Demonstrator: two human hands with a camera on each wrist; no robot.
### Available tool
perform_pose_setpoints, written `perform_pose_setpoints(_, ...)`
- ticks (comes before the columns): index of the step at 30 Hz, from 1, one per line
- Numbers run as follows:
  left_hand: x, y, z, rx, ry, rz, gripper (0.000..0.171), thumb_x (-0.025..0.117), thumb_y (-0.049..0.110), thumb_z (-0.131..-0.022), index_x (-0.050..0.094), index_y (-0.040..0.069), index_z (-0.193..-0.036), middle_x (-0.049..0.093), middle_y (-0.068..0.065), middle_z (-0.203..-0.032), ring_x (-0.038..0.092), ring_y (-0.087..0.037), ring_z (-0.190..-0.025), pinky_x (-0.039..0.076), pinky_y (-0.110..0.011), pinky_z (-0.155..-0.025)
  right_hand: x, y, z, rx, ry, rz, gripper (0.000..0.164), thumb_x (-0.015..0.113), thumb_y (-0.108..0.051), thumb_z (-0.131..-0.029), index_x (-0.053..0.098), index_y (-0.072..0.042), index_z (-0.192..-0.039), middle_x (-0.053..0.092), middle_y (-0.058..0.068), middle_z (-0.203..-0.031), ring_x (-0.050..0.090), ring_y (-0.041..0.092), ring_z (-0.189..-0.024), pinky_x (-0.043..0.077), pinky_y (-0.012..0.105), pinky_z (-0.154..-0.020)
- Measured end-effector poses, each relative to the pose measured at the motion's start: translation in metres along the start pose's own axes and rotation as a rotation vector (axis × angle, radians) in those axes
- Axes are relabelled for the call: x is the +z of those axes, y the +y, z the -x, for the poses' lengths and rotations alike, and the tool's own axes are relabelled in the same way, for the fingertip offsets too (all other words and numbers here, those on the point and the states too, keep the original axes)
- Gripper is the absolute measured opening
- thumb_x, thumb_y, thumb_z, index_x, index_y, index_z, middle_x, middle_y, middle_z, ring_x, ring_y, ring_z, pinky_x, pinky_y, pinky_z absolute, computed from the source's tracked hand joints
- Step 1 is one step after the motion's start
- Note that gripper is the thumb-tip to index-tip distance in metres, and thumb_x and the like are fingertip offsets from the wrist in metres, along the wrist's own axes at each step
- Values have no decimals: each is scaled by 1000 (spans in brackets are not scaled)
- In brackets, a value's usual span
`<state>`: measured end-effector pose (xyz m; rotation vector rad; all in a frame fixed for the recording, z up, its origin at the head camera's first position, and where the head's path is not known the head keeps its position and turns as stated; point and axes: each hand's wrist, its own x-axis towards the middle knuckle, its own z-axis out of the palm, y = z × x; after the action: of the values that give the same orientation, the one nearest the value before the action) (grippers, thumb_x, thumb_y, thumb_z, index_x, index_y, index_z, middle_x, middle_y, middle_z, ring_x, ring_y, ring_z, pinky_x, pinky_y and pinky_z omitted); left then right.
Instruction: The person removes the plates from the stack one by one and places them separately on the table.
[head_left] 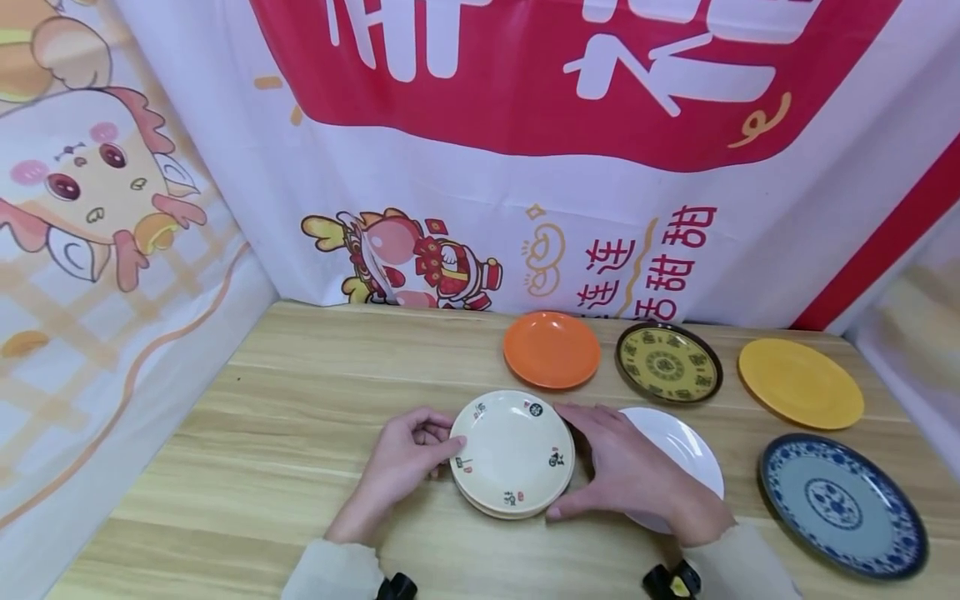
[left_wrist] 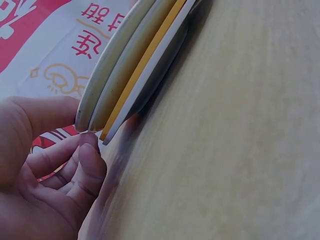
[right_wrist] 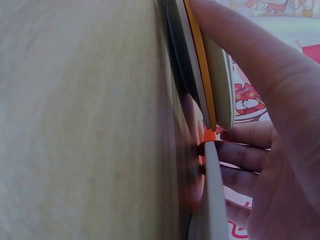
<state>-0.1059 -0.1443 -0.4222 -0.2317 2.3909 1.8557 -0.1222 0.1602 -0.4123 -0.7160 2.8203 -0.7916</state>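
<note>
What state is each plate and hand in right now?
Plate stack: several plates piled, cream plate uppermost, face up
Left hand: pinching the stack's left edge
Right hand: spread around the stack's right edge
Orange plate: flat, face up
Green patterned plate: flat, face up
Yellow plate: flat, face up
White plate: face up, partly hidden by right hand
Blue plate: flat, face up
</note>
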Motion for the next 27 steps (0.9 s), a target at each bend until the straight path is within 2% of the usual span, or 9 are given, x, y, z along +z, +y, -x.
perform_pose_setpoints(9, 3, 2, 0, 24, 25, 32, 21, 80, 0, -91, 76, -4, -110, 73, -12, -88, 63, -15, -62, 58, -24, -53, 0, 2, -1, -6, 10, 1, 128, 91, -84, -53, 51, -24, -159, 60, 0, -156, 53, 30, -147, 43, 60, -125)
perform_pose_setpoints(17, -3, 7, -3, 84, 91, -122, 11, 80, 8, -92, 80, 2, -101, 75, -9, -88, 64, -14, -69, 57, -22, -55, 0, 1, -2, -8, 12, 8, 124, 92, -83, -54, 55, -23, -156, 62, 0, -154, 53, 31, -147, 43, 60, -126)
perform_pose_setpoints(23, -12, 11, -7, 78, 112, -63, 15, 79, 7, -94, 79, -3, -105, 76, -11, -87, 63, -14, -64, 58, -23, -55, -1, 1, -1, -12, 13, 1, 122, 93, -81, -54, 55, -24, -156, 63, -3, -153, 53, 29, -147, 42, 59, -127)
perform_pose_setpoints(27, -18, 14, -9, 27, 100, 0, 19, 78, 9, -96, 78, -4, -110, 77, -11, -90, 67, -14, -68, 62, -24, -61, 0, 1, -1, -10, 7, -1, 122, 93, -80, -54, 56, -23, -156, 62, -2, -155, 52, 31, -148, 39, 61, -128)
